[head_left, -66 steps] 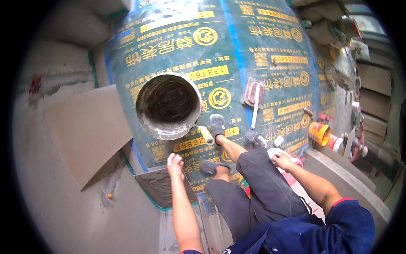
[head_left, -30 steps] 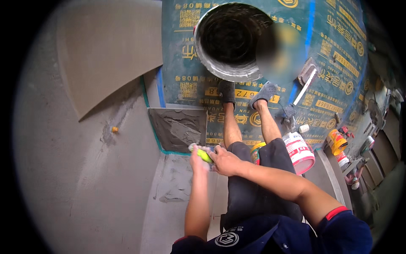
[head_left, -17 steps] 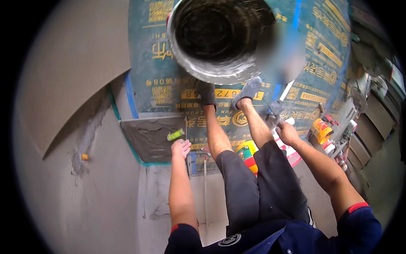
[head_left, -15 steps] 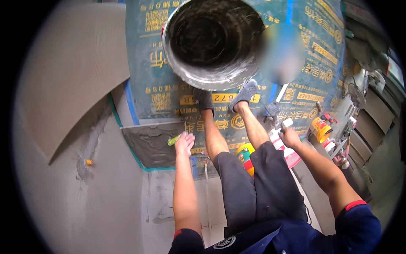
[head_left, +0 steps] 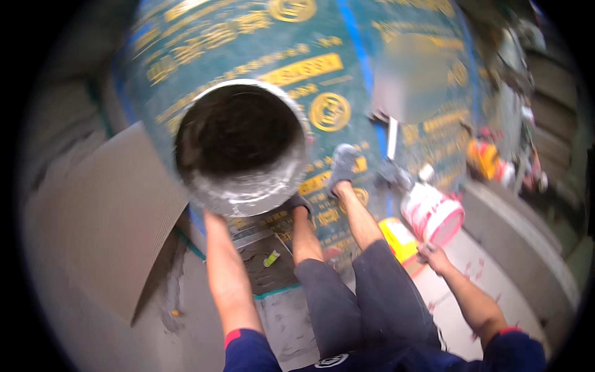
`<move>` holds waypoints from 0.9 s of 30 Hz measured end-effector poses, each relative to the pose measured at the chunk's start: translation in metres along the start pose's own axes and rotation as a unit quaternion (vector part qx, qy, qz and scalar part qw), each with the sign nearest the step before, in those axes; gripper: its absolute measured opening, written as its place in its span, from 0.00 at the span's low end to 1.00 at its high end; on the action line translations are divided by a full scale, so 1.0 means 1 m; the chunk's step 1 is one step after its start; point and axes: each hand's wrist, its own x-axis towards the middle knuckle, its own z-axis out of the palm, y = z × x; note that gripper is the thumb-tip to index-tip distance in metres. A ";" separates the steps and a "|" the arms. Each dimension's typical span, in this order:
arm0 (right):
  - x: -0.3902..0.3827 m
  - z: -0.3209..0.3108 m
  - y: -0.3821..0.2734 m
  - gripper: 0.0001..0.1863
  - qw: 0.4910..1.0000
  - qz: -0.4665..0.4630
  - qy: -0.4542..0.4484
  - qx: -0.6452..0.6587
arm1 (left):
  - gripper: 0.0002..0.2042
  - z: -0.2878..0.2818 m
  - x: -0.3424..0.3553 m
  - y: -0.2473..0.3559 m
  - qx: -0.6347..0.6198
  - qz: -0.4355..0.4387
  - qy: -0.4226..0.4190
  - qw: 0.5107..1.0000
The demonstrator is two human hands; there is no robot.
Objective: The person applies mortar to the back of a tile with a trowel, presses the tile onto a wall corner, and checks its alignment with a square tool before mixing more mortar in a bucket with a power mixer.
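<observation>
Smeared bucket (head_left: 243, 193) over the green sheet (head_left: 328, 49) now hides your left hand, its grip impossible to tell, freed of the small yellow-green tool (head_left: 271, 258) lying on the dark patch (head_left: 260, 280), while your right hand (head_left: 436, 258), grip unclear, is beside the yellow tub (head_left: 398, 240).

Beyond the big bucket (head_left: 248, 193), open sheeting (head_left: 353, 102) leaves you passage. A ridged board (head_left: 111, 223) blocks the bucket's left; nearer you, to its right, stand your legs (head_left: 384, 279), a yellow tub (head_left: 398, 237) and a pink-and-white pail (head_left: 432, 212).

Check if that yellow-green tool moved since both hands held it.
Yes: the yellow-green tool moved forward, from the near edge of the grey patch onto its surface.
</observation>
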 end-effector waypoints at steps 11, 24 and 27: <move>-0.038 0.008 0.132 0.11 0.990 0.046 -0.080 0.110 | 0.14 0.147 -0.176 0.027 -0.139 -0.114 0.158 0.971; -0.076 -0.172 0.098 0.11 0.906 0.036 0.099 0.411 | 0.10 0.685 -0.258 0.040 0.293 -0.020 -0.203 0.934; -0.115 -0.166 0.120 0.12 0.881 0.103 0.114 0.447 | 0.10 0.759 -0.290 0.018 0.342 -0.033 -0.255 0.904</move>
